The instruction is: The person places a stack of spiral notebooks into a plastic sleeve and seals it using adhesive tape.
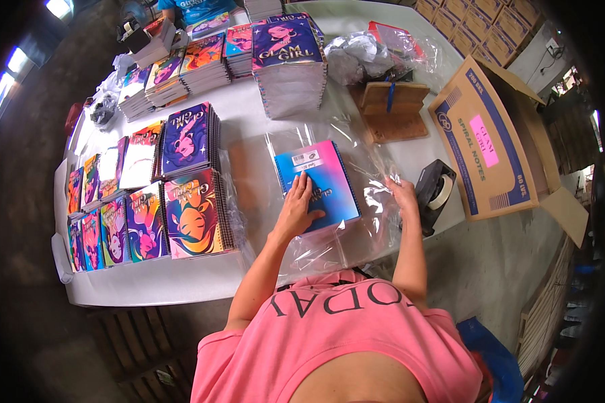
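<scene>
A spiral notebook (336, 191) with a blue and pink cover lies on a sheet of clear plastic film (380, 215) on the white table in front of me. My left hand (294, 209) rests flat on its cover, fingers stretched out and thumb apart. To the right of the notebook, my right hand (403, 195) pinches the gathered edge of the film, close to a black tape dispenser (437, 195). The film spreads beneath and around the notebook, crumpled and shiny on its right side.
Rows of colourful notebook stacks (195, 211) fill the left side. A tall notebook stack (292, 91) stands beyond the film, near a brown wooden stand (393, 127) and crumpled plastic (359, 57). An open cardboard box (477, 161) is at right. Another person (202, 8) sits across the table.
</scene>
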Demonstrator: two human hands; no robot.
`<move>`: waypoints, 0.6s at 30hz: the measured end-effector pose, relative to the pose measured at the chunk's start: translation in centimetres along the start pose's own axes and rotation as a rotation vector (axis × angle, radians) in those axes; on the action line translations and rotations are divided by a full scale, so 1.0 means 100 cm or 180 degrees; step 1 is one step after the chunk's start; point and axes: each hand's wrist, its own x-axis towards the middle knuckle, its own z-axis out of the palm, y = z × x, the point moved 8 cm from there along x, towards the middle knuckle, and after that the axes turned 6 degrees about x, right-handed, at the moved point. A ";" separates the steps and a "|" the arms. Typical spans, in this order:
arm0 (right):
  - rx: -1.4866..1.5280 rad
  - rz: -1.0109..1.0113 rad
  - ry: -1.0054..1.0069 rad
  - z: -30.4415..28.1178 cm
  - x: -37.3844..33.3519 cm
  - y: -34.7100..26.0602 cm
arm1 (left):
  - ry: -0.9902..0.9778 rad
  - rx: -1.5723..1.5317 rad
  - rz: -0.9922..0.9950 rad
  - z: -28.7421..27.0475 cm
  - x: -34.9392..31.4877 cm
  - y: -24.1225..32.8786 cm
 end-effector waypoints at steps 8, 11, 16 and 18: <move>-0.1067 -0.1048 0.1184 -0.021 -0.007 -0.030 | 0.0126 0.0032 0.0042 -0.006 -0.003 0.001; -0.1722 -0.1272 0.1120 -0.011 -0.010 -0.034 | 0.0120 0.0037 0.0058 -0.005 -0.001 0.002; -0.2454 -0.2236 0.1430 0.002 -0.037 -0.066 | 0.0112 0.0002 -0.0004 -0.005 -0.002 0.001; -0.2482 -0.2384 0.1427 0.002 -0.045 -0.067 | 0.0076 0.0002 -0.0011 -0.003 -0.002 0.003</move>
